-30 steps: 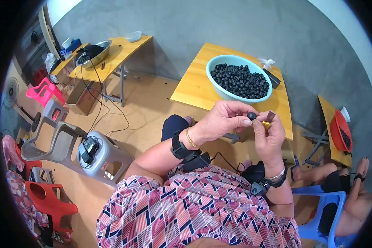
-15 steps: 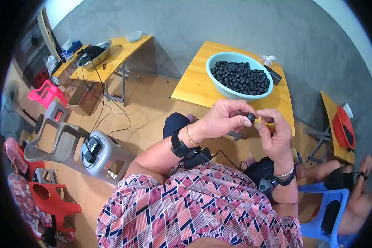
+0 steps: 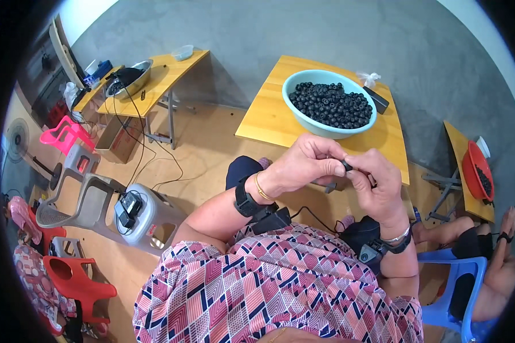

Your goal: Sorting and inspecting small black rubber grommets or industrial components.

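Observation:
My left hand (image 3: 310, 164) is closed in a pinch on a small black ball (image 3: 347, 166), a little in front of the yellow table. The thumb and index finger of my right hand (image 3: 380, 184) press on the ball's other side, so the fingertips of both hands meet around it. A small dark spot shows between the curled fingers of the right hand, too small to name. Beyond my hands, a light blue basin (image 3: 326, 131) holds many similar black balls (image 3: 329, 107), some with a hole showing.
The basin stands on a yellow table (image 3: 264, 117) beside a black box-shaped object (image 3: 376, 100) and a clear plastic bag (image 3: 369, 78). Left are a grey stool (image 3: 149, 220) bearing a black device and cables on the floor. Right, a person sits by a blue chair (image 3: 455, 280) and a red basin (image 3: 476, 174).
The yellow piece that showed in my right fingers is out of sight. My right fingertips have closed in on the black ball, which is now mostly covered.

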{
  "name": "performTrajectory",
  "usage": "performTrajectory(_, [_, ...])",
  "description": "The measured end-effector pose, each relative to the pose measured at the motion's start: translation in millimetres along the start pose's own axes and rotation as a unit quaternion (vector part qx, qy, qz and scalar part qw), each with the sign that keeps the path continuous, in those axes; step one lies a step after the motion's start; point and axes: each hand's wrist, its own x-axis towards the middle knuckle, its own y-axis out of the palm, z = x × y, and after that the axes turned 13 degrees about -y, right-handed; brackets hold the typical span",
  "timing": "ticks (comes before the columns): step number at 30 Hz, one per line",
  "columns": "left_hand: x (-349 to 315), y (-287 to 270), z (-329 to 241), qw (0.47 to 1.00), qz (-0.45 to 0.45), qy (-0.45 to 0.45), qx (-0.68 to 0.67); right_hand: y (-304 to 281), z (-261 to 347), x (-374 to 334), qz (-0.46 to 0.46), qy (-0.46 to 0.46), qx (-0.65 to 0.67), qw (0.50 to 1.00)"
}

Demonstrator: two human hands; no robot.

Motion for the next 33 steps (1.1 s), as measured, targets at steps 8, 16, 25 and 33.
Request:
performTrajectory(8, [2,-1,0,0.999,-0.044,-0.004,-0.003,7,-5,-4,-0.049,-0.009,-0.036,0.998])
performTrajectory(16, [4,1,10,0.997,-0.057,0.042,-0.010,17,-9,-5,-0.062,-0.063,-0.089,0.992])
performTrajectory(25, [4,6,15,0.992,-0.065,0.032,-0.107,26,-9,-6,-0.073,-0.074,-0.130,0.986])
performTrajectory(33, [3,-6,15,0.982,0.002,0.043,-0.184,25,-9,-6,-0.079,0.145,-0.131,0.977])
